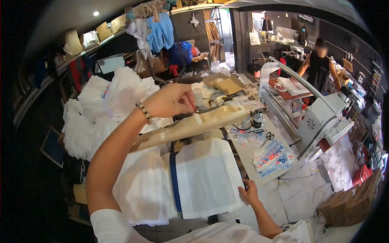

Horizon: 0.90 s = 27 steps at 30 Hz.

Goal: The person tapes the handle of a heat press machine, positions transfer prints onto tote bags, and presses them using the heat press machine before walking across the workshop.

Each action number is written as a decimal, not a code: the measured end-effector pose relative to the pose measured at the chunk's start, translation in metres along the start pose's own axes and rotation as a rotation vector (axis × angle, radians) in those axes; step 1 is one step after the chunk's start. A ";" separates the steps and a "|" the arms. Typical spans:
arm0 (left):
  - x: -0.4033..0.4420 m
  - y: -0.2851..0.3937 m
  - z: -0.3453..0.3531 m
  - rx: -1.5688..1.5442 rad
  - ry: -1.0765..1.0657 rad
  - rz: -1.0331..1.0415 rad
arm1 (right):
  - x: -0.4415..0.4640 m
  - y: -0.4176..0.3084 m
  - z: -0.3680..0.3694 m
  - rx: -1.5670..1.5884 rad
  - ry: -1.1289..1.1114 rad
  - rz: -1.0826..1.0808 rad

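My left hand (pixel 174 100) is raised over a long roll wrapped in tan paper (pixel 194 126), its fingers pinched. A bit of red shows at the fingertips, too small to name. My right hand (pixel 250 192) is closed at the lower right edge of a white rectangular sheet (pixel 208 178). A small dark thing (pixel 245 186) shows between its thumb and fingers; its kind is unclear. Along the sheet's left side runs a dark blue strip (pixel 175 181). Left of that strip lies a stack of white fabric pieces (pixel 139 186).
White bundles (pixel 109 113) pile up at the left. Scissors (pixel 269 136), dark tape rolls (pixel 257 120) and printed plastic (pixel 275 158) lie on a board at the right. Behind stands a white machine (pixel 320 119). Another person (pixel 318 67) is further back. Cardboard boxes (pixel 348 204) sit at the lower right.
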<state>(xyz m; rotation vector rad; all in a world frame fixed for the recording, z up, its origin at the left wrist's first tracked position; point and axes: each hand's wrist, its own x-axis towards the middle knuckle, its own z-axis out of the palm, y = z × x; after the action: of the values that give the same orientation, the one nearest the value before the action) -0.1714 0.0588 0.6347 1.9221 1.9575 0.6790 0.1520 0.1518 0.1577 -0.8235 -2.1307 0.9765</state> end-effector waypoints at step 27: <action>0.056 -0.035 -0.008 -0.006 -0.504 0.290 | 0.187 -0.366 -0.141 -0.424 0.007 -0.905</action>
<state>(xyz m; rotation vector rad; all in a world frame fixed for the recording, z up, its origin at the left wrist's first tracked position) -0.2076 0.1143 0.6286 2.1355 1.3868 0.2262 0.0491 0.1562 0.5799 0.0258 -2.3534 0.0520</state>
